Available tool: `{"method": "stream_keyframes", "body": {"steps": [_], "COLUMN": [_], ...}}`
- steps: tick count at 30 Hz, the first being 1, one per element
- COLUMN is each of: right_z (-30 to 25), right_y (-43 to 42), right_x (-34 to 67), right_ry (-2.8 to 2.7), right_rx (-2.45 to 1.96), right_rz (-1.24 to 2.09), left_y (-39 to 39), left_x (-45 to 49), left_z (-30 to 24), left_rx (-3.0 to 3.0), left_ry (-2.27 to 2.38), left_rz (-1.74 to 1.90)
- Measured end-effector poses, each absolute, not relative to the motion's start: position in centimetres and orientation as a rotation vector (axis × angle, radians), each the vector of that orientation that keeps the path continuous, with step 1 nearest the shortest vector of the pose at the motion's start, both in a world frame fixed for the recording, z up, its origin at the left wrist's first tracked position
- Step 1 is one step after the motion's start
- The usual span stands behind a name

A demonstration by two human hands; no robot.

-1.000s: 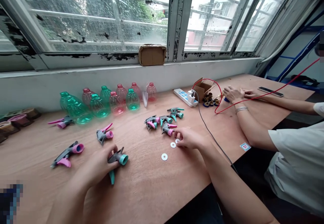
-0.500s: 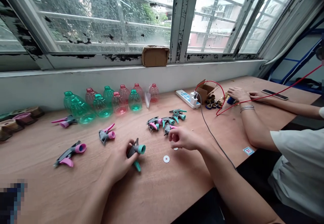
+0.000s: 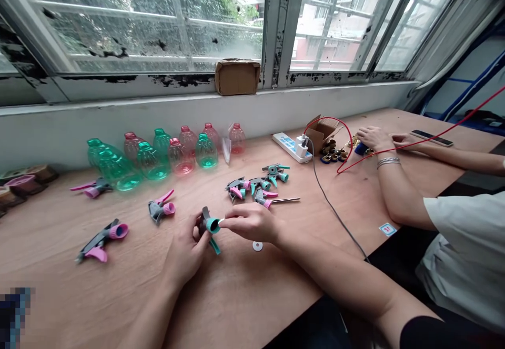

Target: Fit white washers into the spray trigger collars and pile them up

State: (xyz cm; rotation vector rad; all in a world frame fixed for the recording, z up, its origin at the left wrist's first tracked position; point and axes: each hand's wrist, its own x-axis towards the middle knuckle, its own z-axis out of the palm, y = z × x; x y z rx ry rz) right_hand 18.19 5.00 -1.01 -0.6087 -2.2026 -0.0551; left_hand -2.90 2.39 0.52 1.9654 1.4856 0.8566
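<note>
My left hand (image 3: 183, 252) grips a grey spray trigger head (image 3: 204, 223) with a teal nozzle (image 3: 212, 225) and teal trigger. My right hand (image 3: 250, 223) reaches across, pinching a small white washer (image 3: 221, 221) at that nozzle's tip. Another white washer (image 3: 258, 246) lies on the table just below my right hand. Beyond it, several grey trigger heads with pink or teal parts (image 3: 252, 186) lie in a loose group, one with a thin metal tube (image 3: 284, 199). Two pink-nozzled heads (image 3: 101, 243) lie to my left.
Several teal and pink plastic bottles (image 3: 152, 162) stand along the wooden table's back. A power strip (image 3: 288, 146), cardboard box (image 3: 321, 134), grey cable and red wire lie right. A co-worker's hands (image 3: 374, 137) work near small parts beside a phone (image 3: 432, 137).
My left hand has lifted the teal-nozzled head and turned its nozzle toward my right hand. My right hand has picked up a washer from the table and moved it to the nozzle.
</note>
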Motion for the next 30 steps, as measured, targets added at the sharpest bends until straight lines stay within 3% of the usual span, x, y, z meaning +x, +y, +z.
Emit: {"method": "stream_keyframes", "body": {"steps": [7,15,30], "right_z": [-0.5,-1.3,-2.0], "right_y": [4.3,4.1,2.9], "right_x": [17.5,17.3,16.0], "right_ry": [-1.908,-1.754,-1.733], "right_rx": [-0.695,-0.711,-0.722], "right_rz": [0.482,0.772,0.592], "left_y": [2.1,1.6,1.1], "left_x": [-2.9,-2.5,-1.6], "left_z": [0.3,0.1,-0.4], "left_rx": [1.99,1.947,1.805], "left_ry": [1.497,1.444,1.34], "left_rz": [0.823,0.808,0.847]}}
